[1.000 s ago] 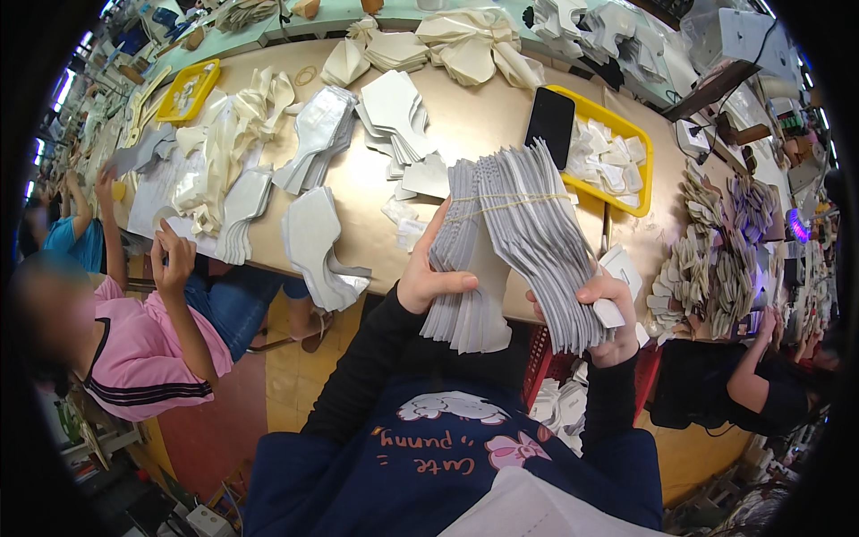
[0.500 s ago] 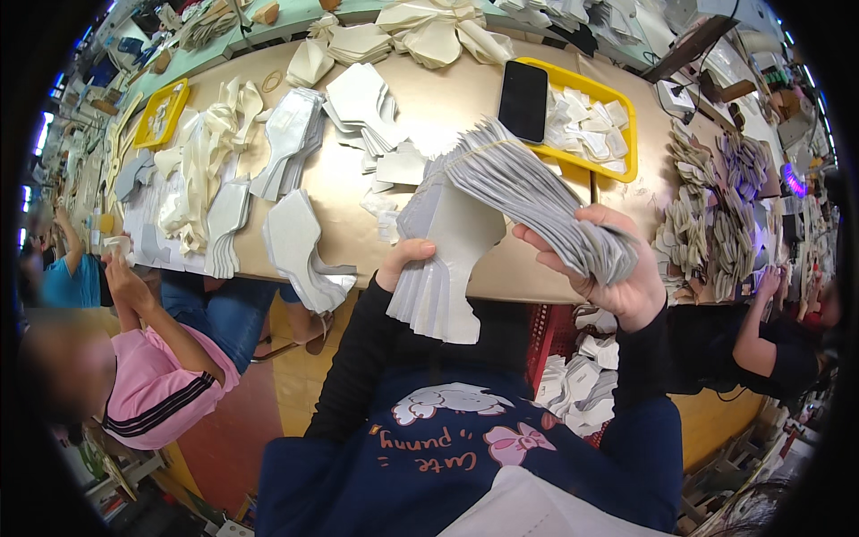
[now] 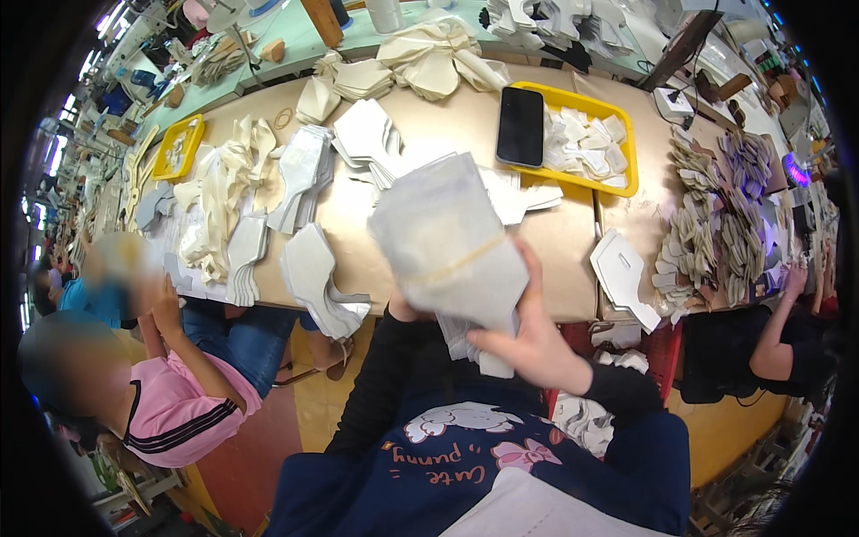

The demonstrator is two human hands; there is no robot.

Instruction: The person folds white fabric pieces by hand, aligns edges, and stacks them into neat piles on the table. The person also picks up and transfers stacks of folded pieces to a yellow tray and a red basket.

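A thick bundle of grey cut fabric pieces, bound by a yellowish rubber band, is held up in front of me above the near edge of the tan worktable. My right hand grips its lower right side, thumb across the front. My left hand is mostly hidden behind the bundle's lower left edge and supports it from below. Both arms wear dark sleeves.
Stacks of white and cream cut pieces cover the table's left. A yellow tray holds a black phone and small white pieces. A person in pink sits left; another person's arm works at right beside fanned pieces.
The fanned bundle has been squared up and turned so its flat face points at me; my right hand slid from its right end down to the lower edge.
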